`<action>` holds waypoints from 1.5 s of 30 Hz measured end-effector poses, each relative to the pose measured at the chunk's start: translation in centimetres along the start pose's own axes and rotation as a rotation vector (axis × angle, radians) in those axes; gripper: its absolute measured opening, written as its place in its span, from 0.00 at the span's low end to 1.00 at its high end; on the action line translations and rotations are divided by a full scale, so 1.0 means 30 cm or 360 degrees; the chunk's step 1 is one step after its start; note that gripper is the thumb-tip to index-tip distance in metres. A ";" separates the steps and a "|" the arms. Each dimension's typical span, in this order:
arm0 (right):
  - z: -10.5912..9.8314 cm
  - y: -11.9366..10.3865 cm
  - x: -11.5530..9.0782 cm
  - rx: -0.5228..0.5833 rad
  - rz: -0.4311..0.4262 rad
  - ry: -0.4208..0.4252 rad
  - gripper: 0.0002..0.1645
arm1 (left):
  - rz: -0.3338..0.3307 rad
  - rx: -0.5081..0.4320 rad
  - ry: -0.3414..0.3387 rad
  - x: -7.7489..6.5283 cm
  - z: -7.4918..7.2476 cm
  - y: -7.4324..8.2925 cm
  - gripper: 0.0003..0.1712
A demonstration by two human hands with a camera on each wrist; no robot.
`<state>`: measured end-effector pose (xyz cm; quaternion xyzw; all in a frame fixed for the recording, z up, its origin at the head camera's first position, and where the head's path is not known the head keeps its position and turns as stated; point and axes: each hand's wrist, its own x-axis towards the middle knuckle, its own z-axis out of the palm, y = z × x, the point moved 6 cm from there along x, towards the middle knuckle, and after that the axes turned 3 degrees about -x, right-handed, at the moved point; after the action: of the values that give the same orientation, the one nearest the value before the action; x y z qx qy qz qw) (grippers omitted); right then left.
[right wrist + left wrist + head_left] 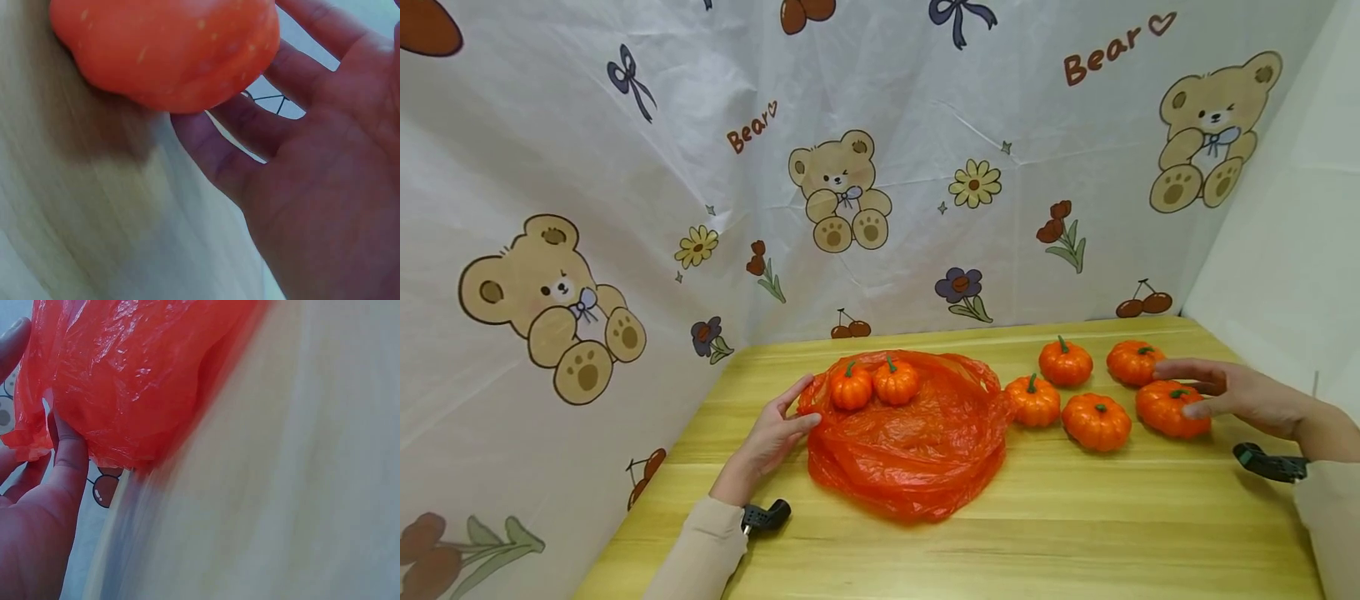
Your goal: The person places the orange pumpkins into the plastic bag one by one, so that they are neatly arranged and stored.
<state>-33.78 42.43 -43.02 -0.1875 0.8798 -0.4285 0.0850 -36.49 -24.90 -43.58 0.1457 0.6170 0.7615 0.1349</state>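
My left hand (771,437) holds the left edge of a thin red plastic bag (917,467), with the thumb on the near side and the fingers farther back. The left wrist view shows the crinkled bag (144,375) close beside the fingers (69,459). Two small orange pumpkins, one (852,387) next to the other (897,383), lie at the back of the bag. My right hand (1262,400) reaches with spread fingers over the nearer right pumpkin (1168,412). In the right wrist view, extended fingers (219,147) come right up to this pumpkin (169,50).
More orange pumpkins stand right of the bag: one by its edge (1033,402), one in front (1097,422), one behind (1065,364) and one at the back right (1131,362). All rest on a wooden table (1075,525). A bear-print cloth (910,108) hangs behind.
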 end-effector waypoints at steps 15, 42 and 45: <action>0.013 0.028 -0.009 -0.0032 0.0067 -0.0087 0.41 | -0.0007 -0.0008 0.0016 0.002 0.005 0.003 0.51; 0.016 0.015 -0.017 -0.0049 0.0027 -0.0088 0.42 | -0.0008 -0.0014 0.0012 0.000 0.006 0.001 0.52; 0.011 0.012 -0.023 -0.0022 0.0036 -0.0077 0.43 | -0.0009 -0.0016 0.0009 0.001 0.008 0.003 0.53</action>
<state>-33.13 42.67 -43.51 -0.1884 0.8825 -0.4167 0.1096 -36.42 -24.70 -43.45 0.1411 0.6138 0.7647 0.1362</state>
